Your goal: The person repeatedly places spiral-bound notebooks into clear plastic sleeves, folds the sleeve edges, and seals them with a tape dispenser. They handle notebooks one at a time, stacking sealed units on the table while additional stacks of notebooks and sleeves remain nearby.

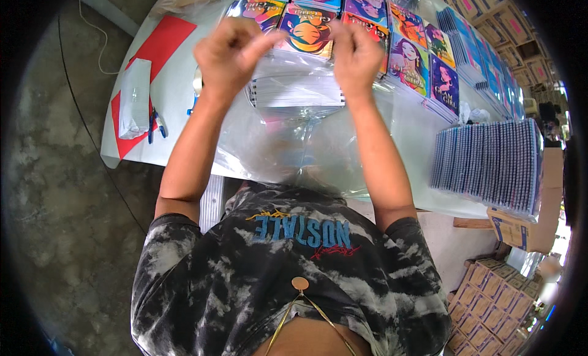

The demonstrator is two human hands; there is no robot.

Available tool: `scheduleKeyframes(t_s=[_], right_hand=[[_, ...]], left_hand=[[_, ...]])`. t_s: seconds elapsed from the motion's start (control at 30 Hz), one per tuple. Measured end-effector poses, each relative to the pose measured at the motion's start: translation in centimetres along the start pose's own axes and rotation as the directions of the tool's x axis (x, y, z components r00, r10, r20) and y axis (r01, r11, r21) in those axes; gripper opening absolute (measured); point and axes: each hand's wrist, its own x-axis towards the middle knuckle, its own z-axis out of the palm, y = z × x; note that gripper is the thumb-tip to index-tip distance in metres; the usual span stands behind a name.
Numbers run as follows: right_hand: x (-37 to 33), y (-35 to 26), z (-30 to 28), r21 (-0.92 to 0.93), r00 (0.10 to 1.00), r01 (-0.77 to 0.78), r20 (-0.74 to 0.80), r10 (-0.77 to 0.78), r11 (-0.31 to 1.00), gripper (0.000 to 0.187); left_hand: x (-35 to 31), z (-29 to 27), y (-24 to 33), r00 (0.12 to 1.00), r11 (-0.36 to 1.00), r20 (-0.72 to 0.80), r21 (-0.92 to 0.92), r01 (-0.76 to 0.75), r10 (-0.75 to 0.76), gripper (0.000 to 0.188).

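The head view looks straight down on a person in a black-and-white mottled shirt (pixel 288 264) standing at a white table (pixel 177 93). Both forearms reach up from the lower edge toward the far side.

The left hand (pixel 229 56) is curled into a loose fist, thumb and forefinger pressed together on the upper left edge of a clear plastic bag (pixel 294 129). The right hand (pixel 355 56) is closed the same way, its fingers pinching the bag's upper right edge. The hands are apart, with the mouth of the bag stretched between them.

The bag hangs in front of the person, above the near edge of the table. Inside it lies a stack of notebooks (pixel 297 91), its white page edges showing, just below the hands.

Beyond the hands, rows of notebooks with colourful cartoon covers (pixel 392 44) lie spread across the far part of the table. To the right, a long upright row of blue-edged notebooks (pixel 490 160) stands near the table's right end. On the left lie a red sheet (pixel 162 41), a small white packet (pixel 135 99) and blue-handled scissors (pixel 154 126). Cardboard boxes (pixel 490 295) sit at the lower right.
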Motion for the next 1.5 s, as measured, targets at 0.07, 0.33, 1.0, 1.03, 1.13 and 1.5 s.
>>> scheduleKeyframes(t_s=[0.07,0.33,1.0,1.03,1.13,1.5], right_hand=[[2.3,0.0,-0.6,-0.059,0.985,0.146,-0.08,-0.15,0.988,0.011],[-4.3,-3.7,-5.5,-0.044,0.902,0.431,0.013,-0.431,0.901,0.019],[-6.0,2.0,-0.9,-0.157,0.898,0.431,0.176,-0.404,0.889,0.052],[-6.9,1.8,-1.1,-0.374,0.9,0.382,-0.057,-0.431,0.846,0.055],[-8.7,1.2,-2.7,-0.479,0.994,0.098,0.0,-0.112,0.872,0.049],[-9.8,0.9,-2.5,-0.454,0.875,0.385,0.456,-0.162,0.804,0.038]], left_hand=[[1.9,-0.8,-0.3,0.979,0.991,-0.18,-0.111,0.073,-0.093,0.015],[-7.3,-5.3,-1.5,0.837,0.84,-0.085,-0.097,0.534,-0.541,0.041],[-11.5,3.1,5.9,0.915,0.751,0.19,0.641,0.158,-0.355,0.03],[-11.3,3.5,6.1,0.906,0.768,0.242,0.628,0.127,-0.347,0.03],[-10.9,4.6,6.5,0.875,0.768,0.291,0.627,0.131,-0.387,0.031],[-4.6,3.1,1.9,0.908,0.897,0.27,0.393,0.201,-0.321,0.039]])
